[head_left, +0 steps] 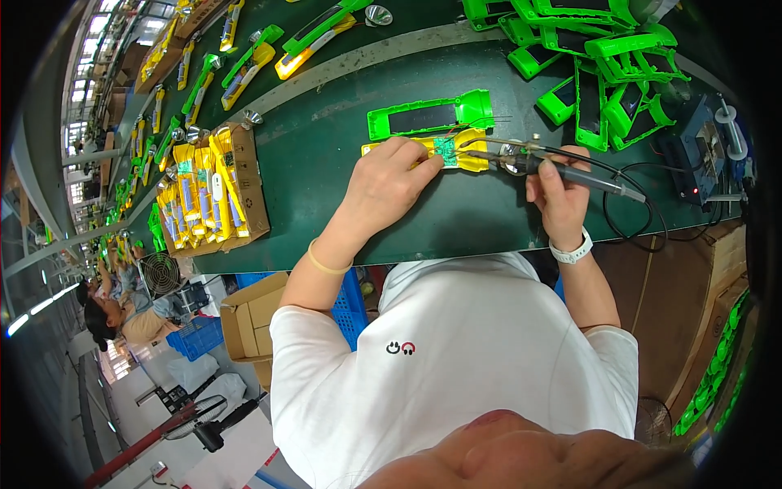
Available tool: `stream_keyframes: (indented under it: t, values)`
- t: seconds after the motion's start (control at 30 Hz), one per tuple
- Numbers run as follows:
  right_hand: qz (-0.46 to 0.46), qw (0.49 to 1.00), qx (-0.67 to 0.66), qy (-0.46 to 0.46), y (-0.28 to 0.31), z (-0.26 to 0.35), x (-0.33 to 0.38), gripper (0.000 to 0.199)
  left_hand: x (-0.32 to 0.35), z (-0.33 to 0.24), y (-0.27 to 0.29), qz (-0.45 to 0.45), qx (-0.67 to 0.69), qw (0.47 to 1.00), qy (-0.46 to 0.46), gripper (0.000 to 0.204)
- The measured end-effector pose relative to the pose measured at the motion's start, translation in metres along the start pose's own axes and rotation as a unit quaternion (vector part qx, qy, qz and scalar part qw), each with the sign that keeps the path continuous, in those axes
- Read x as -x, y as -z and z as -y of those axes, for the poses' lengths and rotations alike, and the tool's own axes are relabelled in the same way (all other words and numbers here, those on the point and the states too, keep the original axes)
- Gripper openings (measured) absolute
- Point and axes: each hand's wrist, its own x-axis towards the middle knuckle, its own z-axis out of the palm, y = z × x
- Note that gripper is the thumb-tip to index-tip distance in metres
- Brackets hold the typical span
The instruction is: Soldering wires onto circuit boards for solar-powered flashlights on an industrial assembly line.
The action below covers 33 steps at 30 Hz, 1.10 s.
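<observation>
My left hand is closed on the left part of a yellow lamp housing, which lies on the bench with a small green circuit board in it. In my right hand is a soldering iron with a thin metal feed tube along it. The iron's tip points left, over the housing's right end close to the board; whether it touches cannot be made out. A shiny round reflector sits just right of the housing, partly behind the iron. Right behind the housing lies a bright green frame with a dark panel.
A cardboard box full of yellow housings stands at the left. Green frames are heaped at the back right. A soldering station with a solder spool and looping black cables is at the right edge. Beyond a metal strip lie more lamp parts.
</observation>
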Motion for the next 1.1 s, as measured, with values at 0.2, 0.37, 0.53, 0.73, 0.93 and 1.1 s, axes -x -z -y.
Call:
stream_keyframes:
  t: [0.2,0.37,0.53,0.73,0.93,1.1]
  values:
    - [-0.026,0.999,0.020,0.001,0.005,0.006,0.002,0.023,0.002,-0.001,0.002,0.019,-0.024,0.999,-0.008,0.025]
    - [-0.063,0.997,-0.012,0.040,0.009,0.010,0.000,0.022,-0.004,0.000,0.007,0.028,0.055,0.998,0.016,0.020]
    - [-0.080,0.992,-0.042,0.086,0.014,0.023,-0.007,0.020,-0.051,0.007,-0.005,0.011,0.078,0.990,0.115,0.021]
    - [-0.120,0.984,-0.043,0.122,0.021,0.028,-0.013,0.018,-0.066,0.008,-0.023,0.044,0.155,0.986,0.047,0.014]
    - [-0.081,0.990,-0.049,0.107,0.019,0.034,-0.024,0.016,-0.035,0.013,-0.015,-0.035,0.394,0.899,0.190,0.012]
    - [-0.036,0.994,-0.026,0.104,-0.001,0.031,-0.041,0.019,-0.033,-0.017,-0.022,-0.020,0.232,0.931,0.281,0.016]
